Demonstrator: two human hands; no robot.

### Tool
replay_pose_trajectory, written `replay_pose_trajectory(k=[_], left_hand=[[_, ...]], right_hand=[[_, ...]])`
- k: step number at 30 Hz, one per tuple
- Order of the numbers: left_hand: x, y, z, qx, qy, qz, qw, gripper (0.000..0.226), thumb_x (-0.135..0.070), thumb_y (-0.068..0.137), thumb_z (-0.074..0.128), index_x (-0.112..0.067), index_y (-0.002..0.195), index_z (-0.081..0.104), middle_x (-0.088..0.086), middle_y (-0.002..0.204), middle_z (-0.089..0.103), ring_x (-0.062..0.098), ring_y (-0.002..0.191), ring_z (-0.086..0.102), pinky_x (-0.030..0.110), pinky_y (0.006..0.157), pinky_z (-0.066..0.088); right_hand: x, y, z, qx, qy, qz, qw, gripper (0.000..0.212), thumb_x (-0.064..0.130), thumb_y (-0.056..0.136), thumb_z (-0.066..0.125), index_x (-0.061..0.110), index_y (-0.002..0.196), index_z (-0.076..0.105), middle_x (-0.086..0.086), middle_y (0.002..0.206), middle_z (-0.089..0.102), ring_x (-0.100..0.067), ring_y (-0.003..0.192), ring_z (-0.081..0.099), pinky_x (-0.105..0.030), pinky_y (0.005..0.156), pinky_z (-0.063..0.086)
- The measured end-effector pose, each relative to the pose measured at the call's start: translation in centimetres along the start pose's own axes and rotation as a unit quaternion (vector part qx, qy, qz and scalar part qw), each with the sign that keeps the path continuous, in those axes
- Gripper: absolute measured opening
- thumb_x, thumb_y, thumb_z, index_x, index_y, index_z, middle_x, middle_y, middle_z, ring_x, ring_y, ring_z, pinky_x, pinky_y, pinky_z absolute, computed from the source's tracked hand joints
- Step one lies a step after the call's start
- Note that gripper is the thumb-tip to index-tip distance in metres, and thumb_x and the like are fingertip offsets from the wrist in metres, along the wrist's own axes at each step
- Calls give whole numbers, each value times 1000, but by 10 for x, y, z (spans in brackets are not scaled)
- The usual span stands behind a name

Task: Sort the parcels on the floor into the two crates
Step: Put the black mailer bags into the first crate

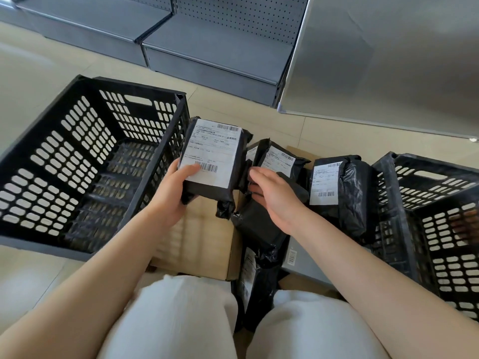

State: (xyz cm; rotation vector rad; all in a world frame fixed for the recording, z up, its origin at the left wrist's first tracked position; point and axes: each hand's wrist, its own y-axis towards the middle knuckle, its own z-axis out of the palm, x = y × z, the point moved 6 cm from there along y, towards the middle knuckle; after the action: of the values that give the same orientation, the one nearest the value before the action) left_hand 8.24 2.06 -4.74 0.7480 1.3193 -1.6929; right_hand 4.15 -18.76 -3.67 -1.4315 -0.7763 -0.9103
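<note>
The left hand [173,189] grips a black parcel [212,159] by its near end, thumb on the white label, holding it up just right of the left crate [85,161]. The right hand [274,196] has loose, straight fingers resting on the parcel pile [261,221], holding nothing. The right crate [438,216] sits right of that pile.

My hands, left [172,189] and right [274,196], are bare, no rings, watch or gloves. My forearms are uncovered, no sleeves showing. Below my hands, my thighs are in plain white trousers [181,320], soft, slightly creased cloth.
</note>
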Motion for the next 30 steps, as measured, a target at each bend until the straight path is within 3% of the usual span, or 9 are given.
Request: replay_pose_trajectory(k=[8, 11, 13, 16, 19, 22, 25, 27, 30], left_hand=[[-70, 25, -55, -65, -16, 62, 996, 20, -18, 93, 59, -26, 111, 59, -2, 104, 75, 15, 93, 73, 26, 71, 58], [-88, 38, -88, -100, -5, 78, 992, 23, -21, 92, 60, -24, 115, 58, -3, 103, 76, 17, 93, 73, 28, 67, 59], [-92, 45, -109, -127, 6, 82, 989, 34, -23, 90, 62, -21, 123, 57, -2, 101, 77, 19, 92, 73, 29, 64, 59], [-90, 55, -133, -147, -7, 66, 987, 44, -28, 90, 62, -17, 132, 56, 0, 103, 76, 17, 84, 75, 27, 58, 58], [-91, 66, -149, -151, -20, 65, 986, 41, -29, 90, 60, -17, 129, 57, -3, 95, 77, 15, 76, 74, 29, 59, 58], [-89, 77, -166, -158, -25, 62, 985, 46, -27, 88, 60, -16, 132, 57, 2, 110, 75, 23, 98, 72, 37, 84, 58], [-86, 86, -179, -169, -32, 57, 984, 45, -25, 90, 61, -14, 133, 56, 3, 112, 75, 22, 101, 72, 36, 87, 58], [-83, 92, -187, -177, -30, 54, 982, 47, -26, 89, 62, -15, 134, 56, 2, 111, 75, 21, 102, 72, 35, 85, 58], [-79, 99, -200, -177, -19, 56, 983, 46, -25, 89, 61, -17, 134, 56, 2, 113, 74, 21, 99, 73, 32, 74, 60]], right_hand=[[4, 41, 71, 21, -150, 38, 988, 48, 31, 93, 59, 18, 138, 50, -6, 133, 57, -26, 124, 54, -46, 108, 46], [0, 51, 117, 53, -163, 47, 984, 26, 24, 94, 57, 5, 111, 62, -10, 112, 65, -30, 108, 62, -53, 103, 49], [-5, 52, 151, 75, -171, 50, 981, 17, 25, 96, 56, 9, 93, 62, -13, 100, 65, -35, 102, 64, -51, 98, 52], [-13, 56, 192, 84, -198, 55, 975, 49, 42, 97, 56, 8, 132, 50, -12, 127, 60, -34, 115, 58, -36, 92, 48], [-16, 68, 215, 59, -171, 63, 981, 66, 48, 98, 53, 10, 148, 31, -12, 140, 53, -35, 120, 57, -33, 81, 44], [-18, 85, 229, 42, -155, 62, 985, 78, 47, 96, 56, 19, 156, 15, -11, 143, 50, -35, 123, 55, -41, 92, 52], [-27, 96, 241, 53, -146, 102, 983, 85, 48, 93, 58, 31, 157, 3, -10, 144, 48, -36, 120, 57, -49, 89, 58], [-36, 100, 245, 83, -117, 135, 980, 75, 42, 94, 57, 30, 155, 15, -7, 137, 52, -34, 112, 62, -47, 74, 63], [-40, 103, 246, 115, -97, 132, 980, 56, 38, 88, 61, 23, 138, 42, -5, 129, 57, -33, 108, 64, -49, 70, 63]])
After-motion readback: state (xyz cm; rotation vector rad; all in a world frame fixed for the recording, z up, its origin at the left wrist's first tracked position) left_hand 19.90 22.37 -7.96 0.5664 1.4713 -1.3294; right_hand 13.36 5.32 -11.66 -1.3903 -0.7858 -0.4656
